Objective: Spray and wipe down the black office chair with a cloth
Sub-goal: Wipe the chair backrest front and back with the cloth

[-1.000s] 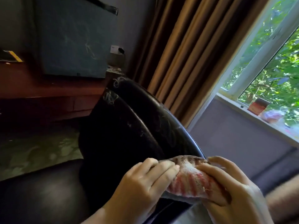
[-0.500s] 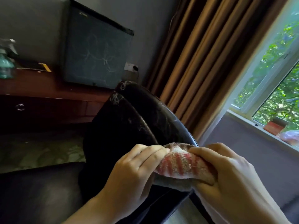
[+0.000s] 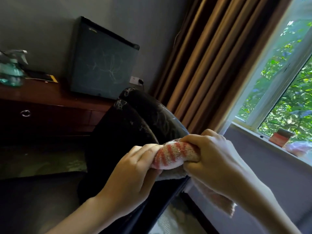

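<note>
Head view: both hands grip a red-striped cloth [image 3: 170, 155] bunched on the top edge of the black office chair [image 3: 135, 132] backrest — left hand [image 3: 133, 173] curled round one end, right hand [image 3: 214, 154] round the other. A spray bottle [image 3: 11, 70] stands on the wooden desk [image 3: 55, 97], well apart.

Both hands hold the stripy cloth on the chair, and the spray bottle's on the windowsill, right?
No: the head view shows the spray bottle on the wooden desk. The left hand and right hand do hold the cloth on the chair.
</note>
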A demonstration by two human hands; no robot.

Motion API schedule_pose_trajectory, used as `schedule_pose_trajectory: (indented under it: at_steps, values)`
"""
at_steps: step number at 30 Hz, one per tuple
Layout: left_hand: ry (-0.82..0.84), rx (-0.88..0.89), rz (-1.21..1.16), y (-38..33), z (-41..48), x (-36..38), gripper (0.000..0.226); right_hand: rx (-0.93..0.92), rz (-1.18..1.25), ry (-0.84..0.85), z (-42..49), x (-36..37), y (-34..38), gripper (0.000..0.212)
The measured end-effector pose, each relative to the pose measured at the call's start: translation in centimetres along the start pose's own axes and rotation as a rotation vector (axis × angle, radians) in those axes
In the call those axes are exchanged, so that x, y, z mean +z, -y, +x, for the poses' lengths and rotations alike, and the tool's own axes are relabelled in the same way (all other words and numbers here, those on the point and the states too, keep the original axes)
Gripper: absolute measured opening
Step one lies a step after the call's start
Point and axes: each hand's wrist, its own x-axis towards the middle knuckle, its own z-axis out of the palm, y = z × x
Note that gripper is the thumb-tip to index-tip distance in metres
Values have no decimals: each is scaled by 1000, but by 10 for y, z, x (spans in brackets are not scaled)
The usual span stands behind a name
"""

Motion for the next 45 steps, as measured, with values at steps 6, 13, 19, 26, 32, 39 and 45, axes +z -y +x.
schedule_pose_trajectory:
  at_steps: [6, 13, 19, 26, 32, 39, 45]
  values:
    - [15, -9, 21, -3, 1, -2, 34, 35, -18, 34, 2, -7, 6, 43]
    - [-69, -22, 61, -3, -3, 3, 34, -10, -61, 66, 0, -5, 3, 46]
    - [-156, 46, 0, 7, 12, 4, 38, -76, -71, 78, 8, -13, -7, 52]
    - [-210, 249, -41, 17, 9, 19, 31, -370, -242, -154, 10, -2, -14, 41]
    - [-210, 87, -21, 29, 23, 25, 16, -431, -292, -22, 57, 13, -24, 19]
    - [-181, -38, 36, 73, 61, 32, 25, -387, -277, 80, 122, 33, -42, 41]
    - [-195, -54, 99, 106, 83, 36, 35, -378, -142, 54, 155, 47, -62, 45]
